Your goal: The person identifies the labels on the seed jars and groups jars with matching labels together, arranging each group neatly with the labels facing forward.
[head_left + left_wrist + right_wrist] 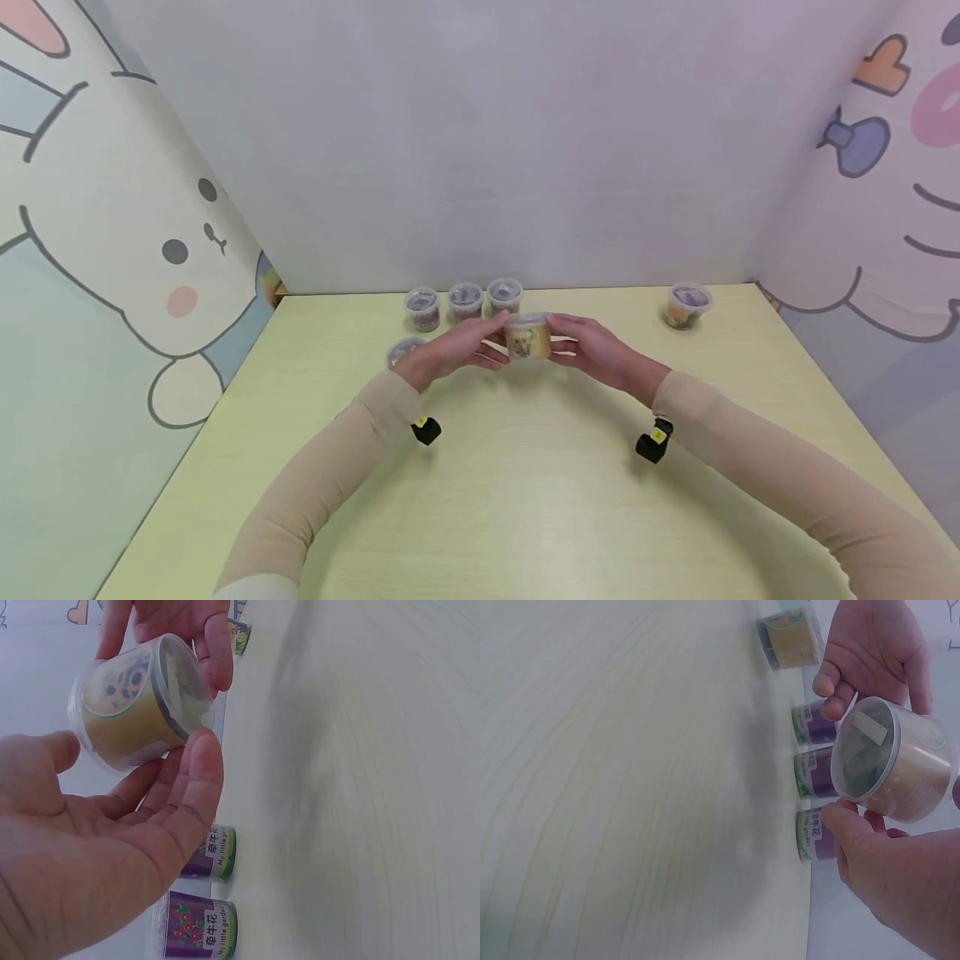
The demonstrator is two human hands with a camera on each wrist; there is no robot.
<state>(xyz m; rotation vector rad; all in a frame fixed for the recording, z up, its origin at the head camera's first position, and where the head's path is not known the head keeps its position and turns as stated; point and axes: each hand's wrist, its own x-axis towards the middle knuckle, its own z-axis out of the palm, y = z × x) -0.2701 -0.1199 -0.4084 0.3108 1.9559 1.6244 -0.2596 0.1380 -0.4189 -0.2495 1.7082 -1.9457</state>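
Both hands hold a clear plastic cup with a yellow-tan label and a lid, above the table towards its back. My left hand grips its left side, thumb near the lid and fingers by the base, as the left wrist view also shows. From the other side my right hand grips it the same way. Its translucent base faces the right wrist camera. Just behind the left hand stand three lidded cups, one of them a purple-labelled cup. Partly hidden by the left wrist is another lidded cup.
A single lidded cup stands at the back right of the pale wooden table. A grey wall panel rises along the back edge, with cartoon-printed panels on both sides. A small black device hangs at each wrist.
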